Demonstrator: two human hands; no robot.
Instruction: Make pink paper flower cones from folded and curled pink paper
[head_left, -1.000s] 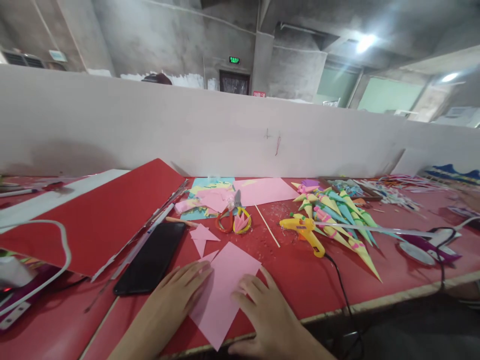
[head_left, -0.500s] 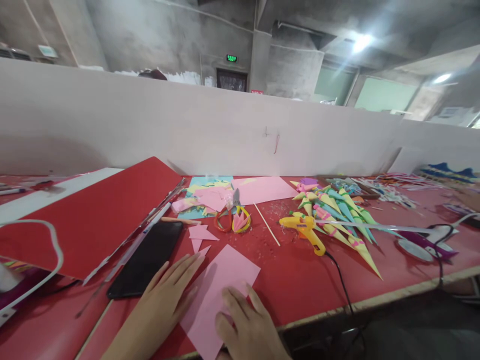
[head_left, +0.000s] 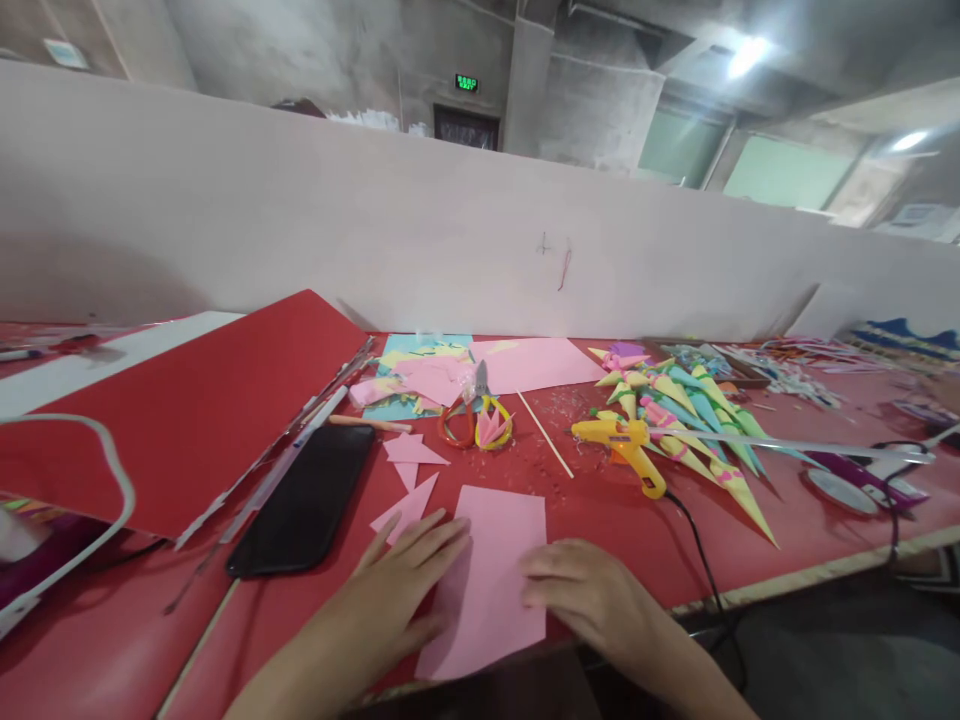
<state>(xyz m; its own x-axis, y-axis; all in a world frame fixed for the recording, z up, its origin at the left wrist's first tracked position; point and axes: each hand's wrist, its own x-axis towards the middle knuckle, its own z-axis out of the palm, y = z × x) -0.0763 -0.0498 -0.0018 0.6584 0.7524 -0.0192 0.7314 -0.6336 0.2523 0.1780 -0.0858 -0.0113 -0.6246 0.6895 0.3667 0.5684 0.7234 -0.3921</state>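
Black phone (head_left: 304,510) lies left of the left fingers, clear of the paper. Left hand (head_left: 401,590) is flat, fingers (head_left: 439,535) spread slightly, pressing the pink paper sheet (head_left: 495,580) onto the red surface (head_left: 600,520), likely pinning it square. Right hand (head_left: 592,595) rests palm down on the sheet's right edge, fingers together, gripping nothing. Yellow glue gun (head_left: 626,445) sits beyond the right fingers, cord trailing off.
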